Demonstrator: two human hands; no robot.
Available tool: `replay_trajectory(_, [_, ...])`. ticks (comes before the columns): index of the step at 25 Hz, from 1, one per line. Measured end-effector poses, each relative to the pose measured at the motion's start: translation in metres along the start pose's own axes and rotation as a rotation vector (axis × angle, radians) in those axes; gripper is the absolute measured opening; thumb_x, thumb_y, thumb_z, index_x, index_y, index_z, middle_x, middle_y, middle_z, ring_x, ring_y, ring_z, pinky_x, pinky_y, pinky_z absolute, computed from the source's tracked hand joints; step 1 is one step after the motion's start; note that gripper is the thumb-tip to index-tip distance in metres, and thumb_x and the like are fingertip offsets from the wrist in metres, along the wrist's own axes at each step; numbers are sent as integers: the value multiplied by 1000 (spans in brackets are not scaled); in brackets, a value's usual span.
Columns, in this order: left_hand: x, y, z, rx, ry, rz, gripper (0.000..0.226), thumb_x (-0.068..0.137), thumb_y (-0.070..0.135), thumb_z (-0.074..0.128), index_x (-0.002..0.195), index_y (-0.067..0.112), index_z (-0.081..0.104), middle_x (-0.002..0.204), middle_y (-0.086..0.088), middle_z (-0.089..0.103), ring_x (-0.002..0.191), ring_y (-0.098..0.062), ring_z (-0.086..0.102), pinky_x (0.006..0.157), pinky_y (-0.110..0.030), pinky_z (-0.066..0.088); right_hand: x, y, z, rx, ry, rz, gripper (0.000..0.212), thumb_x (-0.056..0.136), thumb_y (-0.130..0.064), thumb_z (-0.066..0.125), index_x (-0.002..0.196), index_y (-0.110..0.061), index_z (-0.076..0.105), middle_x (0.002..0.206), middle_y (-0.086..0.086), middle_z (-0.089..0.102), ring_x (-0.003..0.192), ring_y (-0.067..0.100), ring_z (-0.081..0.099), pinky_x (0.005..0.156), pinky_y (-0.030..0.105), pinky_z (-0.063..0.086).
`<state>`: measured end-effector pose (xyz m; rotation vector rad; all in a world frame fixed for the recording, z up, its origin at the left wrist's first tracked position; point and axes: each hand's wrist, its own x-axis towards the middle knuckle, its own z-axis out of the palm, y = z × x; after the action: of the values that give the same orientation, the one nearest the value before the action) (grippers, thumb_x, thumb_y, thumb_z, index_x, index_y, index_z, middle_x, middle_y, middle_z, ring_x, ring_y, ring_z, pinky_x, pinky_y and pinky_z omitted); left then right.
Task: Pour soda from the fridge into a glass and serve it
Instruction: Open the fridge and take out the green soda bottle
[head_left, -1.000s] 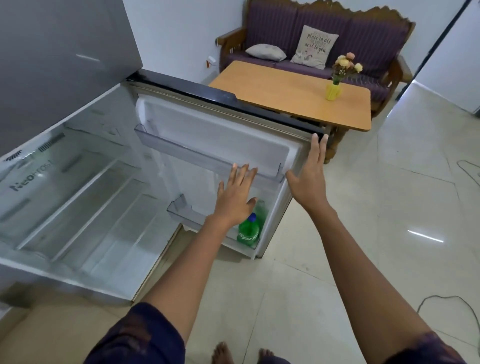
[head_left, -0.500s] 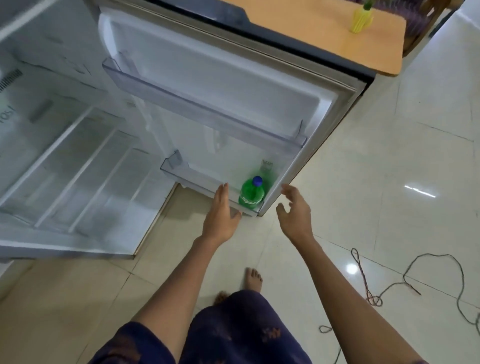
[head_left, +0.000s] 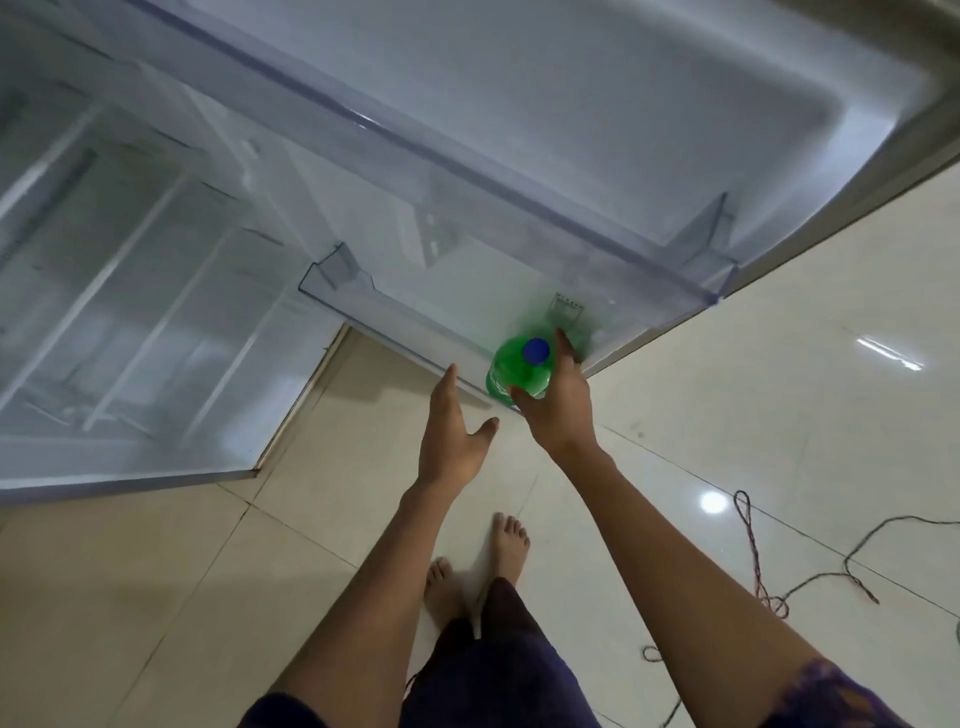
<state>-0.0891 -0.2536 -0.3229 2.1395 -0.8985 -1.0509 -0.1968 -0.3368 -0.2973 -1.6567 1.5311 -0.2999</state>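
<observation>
Right hand (head_left: 558, 410) seemingly grasping a green bottle (head_left: 511, 371) in the fridge door shelf (head_left: 395, 319); left hand (head_left: 452, 431) released, nearby.

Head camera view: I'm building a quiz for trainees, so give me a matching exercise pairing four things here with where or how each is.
1. green plastic soda bottle
2. round blue cap
3. left hand
4. thin dark cord

a. lying on the tiled floor
b. open, beside the bottle, holding nothing
c. standing in the lower door shelf
d. on top of the bottle

Pairs: 1-c, 2-d, 3-b, 4-a
</observation>
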Motion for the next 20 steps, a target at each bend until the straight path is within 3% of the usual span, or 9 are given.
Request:
replay_trajectory(4, [21,-17,9,79,22,32,84,87,16,69,153,15,16,159,-4,23,145,-19,24,103,-16,24,25,13,26,132,22,60,94,71,-15,84,147,-9,29,137,9,52,123,28,52,92,15,36])
replay_trajectory(7, [46,-31,16,369,-1,127,83,90,20,64,153,11,11,162,-8,12,149,-25,11,115,-36,26,34,20,38,176,89,39,89,67,-12,87,141,-12,38,133,7,53,119,25,53,88,9,35])
replay_trajectory(10, [65,-43,23,621,-138,79,85,94,29,57,154,11,-1,163,-8,-7,149,-28,-5,117,-50,17,38,24,44,151,139,16,84,65,-19,88,136,-15,45,126,3,59,111,23,58,85,13,40])
replay_trajectory(15, [78,-61,27,817,-334,-21,87,97,34,48,151,13,-17,159,-5,-23,149,-24,-12,117,-54,5,33,21,38,122,193,-18,82,63,-27,89,133,-19,48,122,0,63,105,22,60,81,15,41])
replay_trajectory(20, [75,-45,14,829,-371,-28,82,98,34,45,152,14,-13,161,-5,-18,149,-25,-12,118,-54,3,7,-2,14,124,246,-116,79,62,-27,89,131,-21,51,121,-1,62,103,19,60,82,17,44])
